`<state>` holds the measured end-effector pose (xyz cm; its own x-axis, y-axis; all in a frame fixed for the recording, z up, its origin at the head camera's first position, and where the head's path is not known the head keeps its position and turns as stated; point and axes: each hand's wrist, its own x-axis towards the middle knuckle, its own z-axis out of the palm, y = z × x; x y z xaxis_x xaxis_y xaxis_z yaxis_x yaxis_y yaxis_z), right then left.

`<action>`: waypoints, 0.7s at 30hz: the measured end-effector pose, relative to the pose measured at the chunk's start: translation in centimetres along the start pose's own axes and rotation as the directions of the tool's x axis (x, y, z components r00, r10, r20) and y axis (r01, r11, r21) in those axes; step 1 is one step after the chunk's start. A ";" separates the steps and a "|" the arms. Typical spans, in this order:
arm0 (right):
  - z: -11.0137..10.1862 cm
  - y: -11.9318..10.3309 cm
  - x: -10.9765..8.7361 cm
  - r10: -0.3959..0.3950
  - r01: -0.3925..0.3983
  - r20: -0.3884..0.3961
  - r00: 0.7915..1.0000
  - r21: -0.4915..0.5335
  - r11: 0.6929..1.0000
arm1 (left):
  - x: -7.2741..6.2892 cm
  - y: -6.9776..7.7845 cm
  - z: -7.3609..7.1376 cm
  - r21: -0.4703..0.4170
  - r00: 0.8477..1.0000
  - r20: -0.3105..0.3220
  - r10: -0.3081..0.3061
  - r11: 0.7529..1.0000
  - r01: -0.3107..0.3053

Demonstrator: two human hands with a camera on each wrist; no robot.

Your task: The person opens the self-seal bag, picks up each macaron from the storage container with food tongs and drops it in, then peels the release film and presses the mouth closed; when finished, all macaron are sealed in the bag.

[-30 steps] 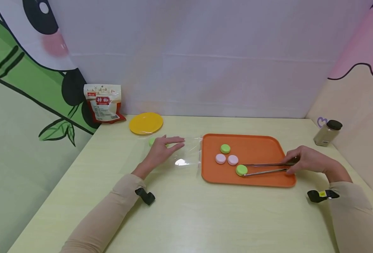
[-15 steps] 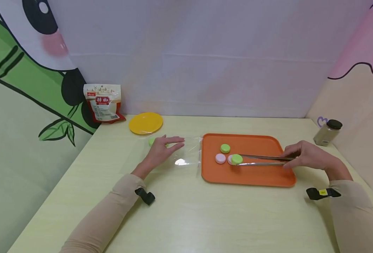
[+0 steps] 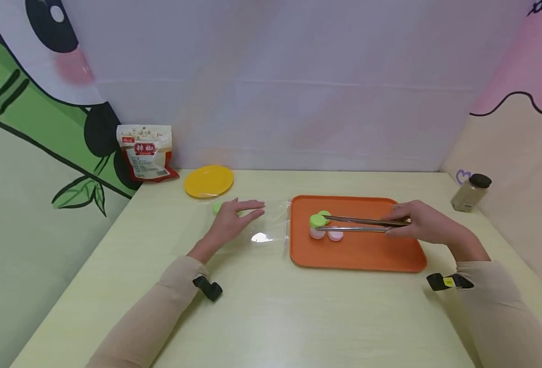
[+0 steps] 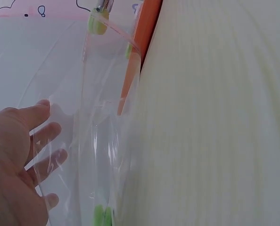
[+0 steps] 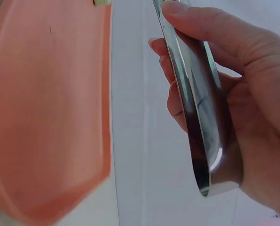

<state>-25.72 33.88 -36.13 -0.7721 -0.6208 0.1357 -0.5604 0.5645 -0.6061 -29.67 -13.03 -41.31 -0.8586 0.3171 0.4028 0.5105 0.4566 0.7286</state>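
Note:
My right hand (image 3: 420, 222) grips metal tongs (image 3: 358, 229), thumb along one arm and fingers on the other in the right wrist view. A green macaron (image 3: 317, 221) sits between the tong tips, above the left part of an orange tray (image 3: 367, 255). Below and behind it on the tray are two pink macarons (image 3: 335, 236) and another green one (image 3: 326, 213). My left hand (image 3: 229, 222) lies along a clear plastic bag (image 4: 97, 113), its fingers spread and touching the film. The bag's mouth faces the tray; green macaron pieces (image 4: 102, 215) show deep inside.
A yellow plate (image 3: 208, 181) lies at the back left, near a red and white food pouch (image 3: 147, 153) standing against the wall. At the back right stands a jar (image 3: 470, 192) with a black lid. The bare table front (image 3: 289, 312) lies between my arms.
My right hand has raised the green macaron in the tongs and carried it left, over the pink macarons toward the bag's mouth. My left hand has stayed put; the head view has shifted slightly.

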 end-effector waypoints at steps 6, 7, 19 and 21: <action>1.4 -0.4 1.8 -0.023 0.023 0.011 1.000 -0.030 0.999 | -0.3 -0.1 -0.4 0.015 1.000 0.003 0.005 1.000 -0.005; 1.6 -0.2 2.2 -0.017 0.018 0.009 1.000 -0.035 0.999 | -0.3 -0.1 -0.4 0.017 1.000 0.002 0.004 1.000 -0.004; 4.7 -1.0 7.0 -0.029 0.030 0.017 0.999 -0.049 0.998 | -0.4 0.2 -0.4 0.027 1.000 0.003 0.009 1.000 -0.009; 5.2 -1.1 7.6 -0.029 0.031 0.041 0.999 -0.058 0.998 | -0.3 0.2 -0.3 0.027 1.000 0.009 0.010 1.000 -0.011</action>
<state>-29.40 25.66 -38.52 -0.7427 -0.6586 0.1210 -0.6007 0.5754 -0.5550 -29.30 -13.34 -41.11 -0.8527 0.3294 0.4054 0.5208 0.4751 0.7093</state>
